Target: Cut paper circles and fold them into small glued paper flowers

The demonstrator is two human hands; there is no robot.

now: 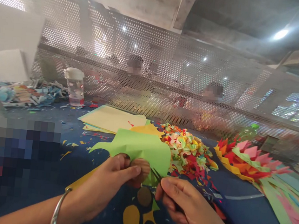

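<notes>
Paper, bright green, gripped in left hand with brown disc under the thumb, spread beyond the fingertips over desk; scissors clasped in right hand, blades beside disc.

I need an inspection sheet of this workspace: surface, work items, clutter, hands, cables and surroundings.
Surface: dark blue tabletop, strewn with small paper scraps.
Job's things: light green paper sheet, brown round disc against it, dark-bladed scissors.
Clutter: multicoloured heap of cut paper pieces, pale yellow paper stack, clear bottle with white lid.
Hands: left hand pinches sheet and disc; right hand grips the scissors, blades at the sheet.
Cables: nothing seen on the tabletop.
Surroundings: grey perforated metal screen; glowing white lamp overhead.
</notes>
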